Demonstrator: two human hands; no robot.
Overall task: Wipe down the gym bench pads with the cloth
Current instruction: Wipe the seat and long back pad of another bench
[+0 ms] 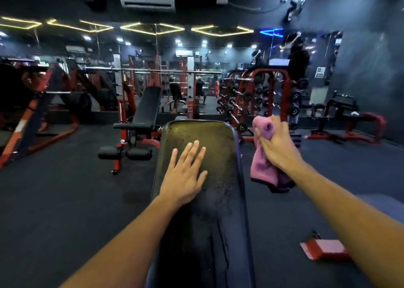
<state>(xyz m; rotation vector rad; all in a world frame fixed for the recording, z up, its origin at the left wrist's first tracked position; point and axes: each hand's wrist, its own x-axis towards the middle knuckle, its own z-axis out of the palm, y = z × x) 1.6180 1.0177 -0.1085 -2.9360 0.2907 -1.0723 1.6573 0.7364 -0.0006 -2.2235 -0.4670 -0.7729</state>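
Dim gym, red racks behind; left hand (184,174) lies flat, fingers spread, on the bench (203,139), right hand (276,144) clutching a pink cloth (261,167) beside it.

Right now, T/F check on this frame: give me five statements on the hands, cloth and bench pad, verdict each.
1. The left hand lies flat on the pad. True.
2. The right hand grips a pink cloth. True.
3. The cloth is spread on the pad. False: it hangs bunched from the right hand, off the pad's right edge.
4. The left hand holds a spray bottle. False: it holds nothing, fingers straight.
5. A dumbbell rack stands beyond the pad. True.
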